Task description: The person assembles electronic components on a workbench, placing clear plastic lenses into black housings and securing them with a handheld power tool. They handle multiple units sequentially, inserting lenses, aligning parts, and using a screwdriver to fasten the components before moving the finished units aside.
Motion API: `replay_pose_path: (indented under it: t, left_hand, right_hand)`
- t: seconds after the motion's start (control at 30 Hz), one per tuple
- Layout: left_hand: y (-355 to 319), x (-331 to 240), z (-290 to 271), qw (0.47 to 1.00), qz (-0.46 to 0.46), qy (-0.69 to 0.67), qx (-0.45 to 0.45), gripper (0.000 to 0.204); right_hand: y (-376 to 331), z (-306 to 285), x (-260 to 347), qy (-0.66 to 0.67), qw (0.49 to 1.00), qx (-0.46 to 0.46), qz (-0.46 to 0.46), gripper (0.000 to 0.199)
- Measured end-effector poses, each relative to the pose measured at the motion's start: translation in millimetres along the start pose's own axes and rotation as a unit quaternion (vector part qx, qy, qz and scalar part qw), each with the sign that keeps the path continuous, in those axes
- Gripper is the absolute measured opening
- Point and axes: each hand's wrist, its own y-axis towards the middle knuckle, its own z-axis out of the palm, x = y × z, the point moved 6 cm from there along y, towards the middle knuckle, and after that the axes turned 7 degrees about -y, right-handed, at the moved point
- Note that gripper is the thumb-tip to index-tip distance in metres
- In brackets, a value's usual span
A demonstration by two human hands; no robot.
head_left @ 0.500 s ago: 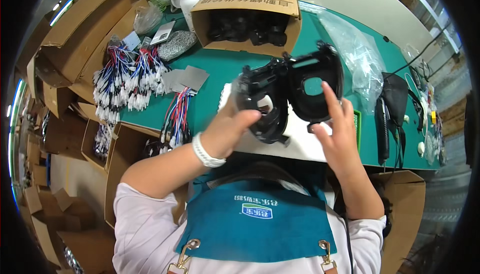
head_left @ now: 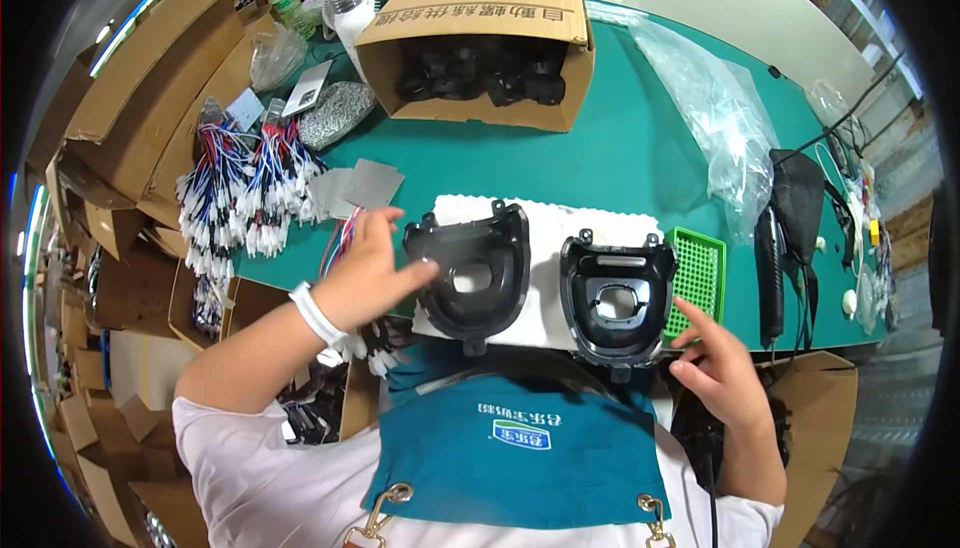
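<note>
left hand (head_left: 372,273) open, fingertips touching left black housing (head_left: 470,273) on white foam pad (head_left: 545,223) | right hand (head_left: 722,368) open, empty, beside right black housing (head_left: 615,298) | green tray (head_left: 697,273) just right; cardboard box (head_left: 480,43) behind on desk (head_left: 620,148)

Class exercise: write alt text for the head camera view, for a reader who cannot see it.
Two black plastic housings, the left housing and the right housing, lie side by side on a white foam pad on a green workbench. The left hand touches the left one; the right hand is open beside the right one.
</note>
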Motion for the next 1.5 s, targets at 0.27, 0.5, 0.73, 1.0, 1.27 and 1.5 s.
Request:
replay_pose_path:
  t: [0.27, 0.5, 0.73, 1.0, 1.27, 1.5]
  left_hand:
    - [175, 58, -125, 0.896, 0.111, 0.094, -0.42, 0.07]
    - [230, 106, -138, 0.941, -0.01, 0.035, -0.335, 0.038]
    - [169, 32, -110, 0.955, 0.084, 0.1, -0.266, 0.028]
    - [119, 29, -88, 0.977, 0.067, 0.005, -0.203, 0.038]
    - [25, -106, -70, 0.871, 0.342, -0.033, -0.35, 0.048]
    - [36, -275, 104, 0.745, 0.659, 0.053, 0.091, 0.028]
  right_hand:
    - [67, -106, -55, -0.28, 0.872, -0.387, -0.109, 0.018]
    - [104, -106, -55, -0.333, 0.863, -0.381, -0.009, 0.022]
    - [144, -106, -46, -0.401, 0.853, -0.331, -0.04, 0.024]
    - [211, -115, -72, -0.552, 0.791, -0.264, -0.002, 0.015]
    - [203, -92, -74, -0.449, 0.878, -0.166, -0.002, 0.015]
    - [184, -102, -41, -0.39, 0.898, -0.186, -0.081, 0.014]
